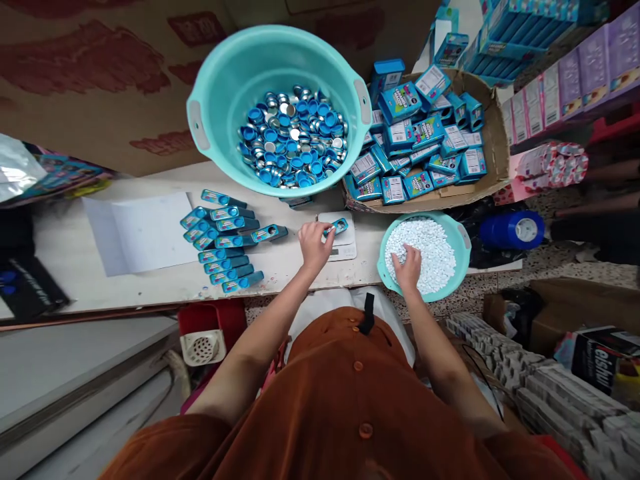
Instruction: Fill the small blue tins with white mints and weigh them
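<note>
My left hand (315, 245) pinches the near end of a small blue tin (341, 226) with a round hole in its top. The tin is on a white digital scale (346, 248). My right hand (409, 268) reaches into a turquoise basin (465, 252) of small white pellets (434, 247); its thumb and fingers are apart, with the tips touching the pellets. Left of the scale, several similar blue tins (227, 241) stand in rows, with one tin (269, 233) nearer to my left hand.
A large turquoise tub (215, 87) holds many silver and blue caps (295, 143). To its right, a cardboard tray (493, 133) is heaped with blue tins. White paper (145, 233) lies on the table's left. A blue tape roll (513, 230) sits beyond the basin, and a red bin (230, 320) is below the edge.
</note>
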Action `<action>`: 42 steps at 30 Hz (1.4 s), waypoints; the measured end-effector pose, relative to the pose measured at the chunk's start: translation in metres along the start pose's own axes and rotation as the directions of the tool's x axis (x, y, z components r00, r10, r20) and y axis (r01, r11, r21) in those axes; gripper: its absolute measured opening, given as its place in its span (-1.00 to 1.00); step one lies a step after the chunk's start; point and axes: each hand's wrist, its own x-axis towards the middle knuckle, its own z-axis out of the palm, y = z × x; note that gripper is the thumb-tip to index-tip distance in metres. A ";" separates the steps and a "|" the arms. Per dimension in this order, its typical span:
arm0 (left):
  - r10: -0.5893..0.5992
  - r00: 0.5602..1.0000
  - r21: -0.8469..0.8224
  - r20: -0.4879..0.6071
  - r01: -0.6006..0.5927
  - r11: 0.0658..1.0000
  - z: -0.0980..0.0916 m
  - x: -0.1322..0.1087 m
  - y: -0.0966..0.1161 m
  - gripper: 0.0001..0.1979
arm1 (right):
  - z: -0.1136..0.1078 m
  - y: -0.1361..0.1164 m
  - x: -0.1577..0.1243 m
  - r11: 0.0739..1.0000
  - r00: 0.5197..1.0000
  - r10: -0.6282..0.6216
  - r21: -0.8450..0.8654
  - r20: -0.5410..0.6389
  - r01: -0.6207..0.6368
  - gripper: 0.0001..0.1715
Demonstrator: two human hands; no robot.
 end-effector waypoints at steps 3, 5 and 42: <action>0.044 0.995 0.057 0.085 -0.049 0.997 0.013 0.019 0.003 -0.83 | 0.004 0.006 -0.004 1.000 0.999 -0.013 -0.007 0.034 0.013 -0.52; 0.046 0.992 0.095 0.121 -0.058 0.994 0.020 0.025 0.001 -0.84 | 0.004 0.010 -0.007 1.000 0.998 -0.026 -0.002 0.049 0.027 -0.56; -0.104 0.984 -0.171 -0.147 0.078 0.982 -0.039 -0.092 -0.080 -0.88 | 0.041 -0.162 0.066 0.941 0.924 -0.262 0.286 0.278 0.181 -0.77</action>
